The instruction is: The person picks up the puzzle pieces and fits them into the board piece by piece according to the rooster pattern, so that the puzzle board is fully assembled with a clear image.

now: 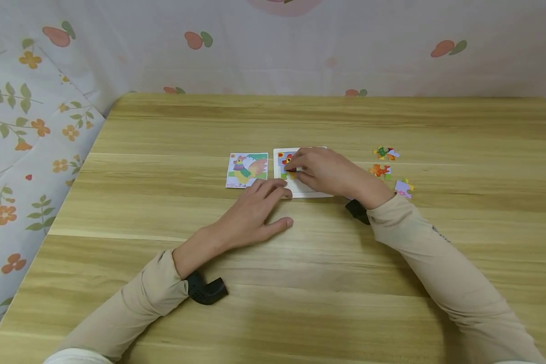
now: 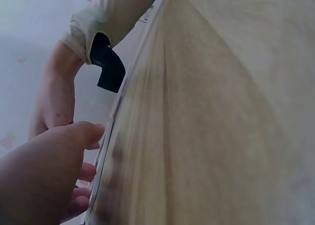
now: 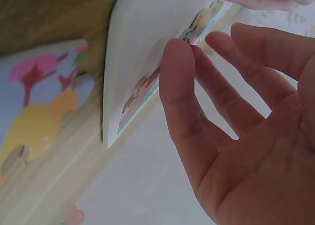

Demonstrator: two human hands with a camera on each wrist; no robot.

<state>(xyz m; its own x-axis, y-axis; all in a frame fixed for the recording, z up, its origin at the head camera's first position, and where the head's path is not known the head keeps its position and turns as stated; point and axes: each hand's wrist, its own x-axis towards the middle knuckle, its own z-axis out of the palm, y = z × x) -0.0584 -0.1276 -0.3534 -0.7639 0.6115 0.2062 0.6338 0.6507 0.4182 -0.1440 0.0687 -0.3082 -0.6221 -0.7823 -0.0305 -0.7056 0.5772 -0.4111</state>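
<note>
A white puzzle tray (image 1: 310, 190) lies on the table with some rooster puzzle pieces (image 1: 280, 155) in its upper part; its lower part is bare white. My right hand (image 1: 329, 169) reaches over the tray from the right. Thumb and index finger pinch a small puzzle piece (image 1: 291, 170) at the tray's left half, largely hidden by the fingers. My left hand (image 1: 255, 212) rests at the tray's lower left corner, fingers loosely extended and thumb spread out on the table. Left of the tray is a rooster picture card (image 1: 247, 169), its lower edge partly behind the left hand.
To the right lie loose puzzle pieces: a green one (image 1: 385, 152), an orange one (image 1: 380, 170) and a lilac one (image 1: 404, 188), close to the right forearm. Black wrist devices (image 1: 207, 289) hang under both sleeves. A patterned cloth (image 1: 273, 60) stands behind the wooden table (image 1: 164, 303).
</note>
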